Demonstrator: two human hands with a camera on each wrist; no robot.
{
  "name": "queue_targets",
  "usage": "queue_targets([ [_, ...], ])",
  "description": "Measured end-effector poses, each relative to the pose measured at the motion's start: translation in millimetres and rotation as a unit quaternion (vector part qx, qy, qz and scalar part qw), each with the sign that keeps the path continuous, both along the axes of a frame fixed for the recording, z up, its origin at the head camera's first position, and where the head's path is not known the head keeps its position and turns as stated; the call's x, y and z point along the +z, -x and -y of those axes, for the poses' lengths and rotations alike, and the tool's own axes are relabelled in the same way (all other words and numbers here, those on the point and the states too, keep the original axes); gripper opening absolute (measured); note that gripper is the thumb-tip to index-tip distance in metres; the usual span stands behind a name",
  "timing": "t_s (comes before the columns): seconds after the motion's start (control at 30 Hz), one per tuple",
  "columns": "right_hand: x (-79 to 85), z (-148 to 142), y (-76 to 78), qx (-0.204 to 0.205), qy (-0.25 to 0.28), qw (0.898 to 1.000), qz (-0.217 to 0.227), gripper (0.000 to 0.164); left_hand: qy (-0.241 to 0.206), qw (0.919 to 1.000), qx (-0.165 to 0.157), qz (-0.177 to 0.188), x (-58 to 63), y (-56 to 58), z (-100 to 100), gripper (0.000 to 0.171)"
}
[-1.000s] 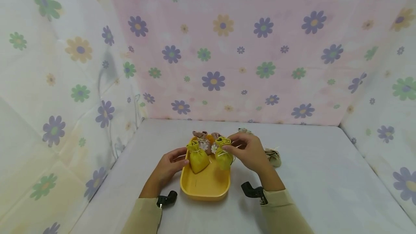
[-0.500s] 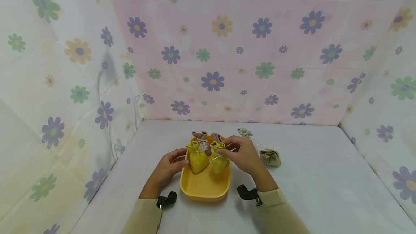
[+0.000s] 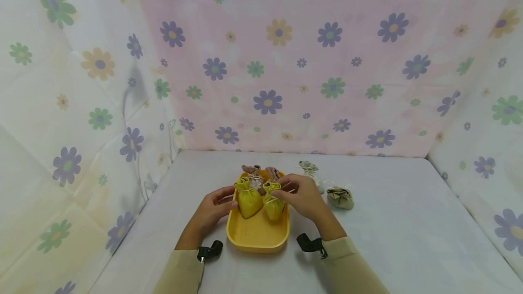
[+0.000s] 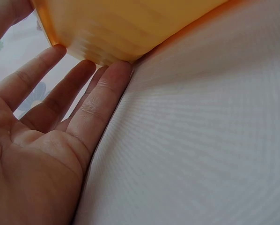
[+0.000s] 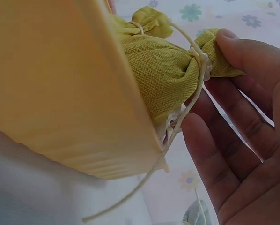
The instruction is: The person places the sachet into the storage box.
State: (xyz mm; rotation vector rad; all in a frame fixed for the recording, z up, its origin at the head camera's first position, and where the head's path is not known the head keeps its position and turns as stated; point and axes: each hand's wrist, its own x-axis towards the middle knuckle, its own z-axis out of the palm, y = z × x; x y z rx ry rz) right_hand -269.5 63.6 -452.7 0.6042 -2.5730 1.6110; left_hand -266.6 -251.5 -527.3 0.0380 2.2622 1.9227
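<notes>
My right hand (image 3: 302,194) pinches the gathered neck of a yellow-green drawstring pouch (image 3: 273,208) between thumb and fingers. That pouch (image 5: 163,75) stands in the right side of a yellow tray (image 3: 261,238), its loose cord dangling over the wall in the right wrist view. A second yellow-green pouch (image 3: 249,203) leans in the tray's left side. Behind them are two pinkish-brown pouches (image 3: 252,171), partly hidden. My left hand (image 3: 211,210) rests against the tray's left side; its extended fingers (image 4: 100,101) touch the outer wall in the left wrist view.
Right of the tray, a dark olive pouch (image 3: 340,197) lies on the white table (image 3: 392,221). A pale green pouch (image 3: 309,168) sits behind my right hand, partly covered. Flowered cloth (image 3: 267,58) encloses the table at the back and sides.
My right hand has moved left and slightly down with its yellow-green pouch, bringing it nearer the other yellow-green one. More of the pale green pouch shows. The left hand and tray stay put.
</notes>
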Motion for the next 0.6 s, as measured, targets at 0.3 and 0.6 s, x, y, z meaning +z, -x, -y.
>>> queue_targets([
  [0.3,-8.9,3.2,2.6,-0.003,-0.012,1.000,0.005,0.024,-0.004,1.0000,-0.002,0.000,0.5,0.1,-0.4,0.071],
  [0.6,-15.3,4.0,5.6,0.018,-0.007,1.000,-0.010,0.019,-0.006,0.9999,-0.009,-0.005,0.1,-0.6,0.1,0.068],
])
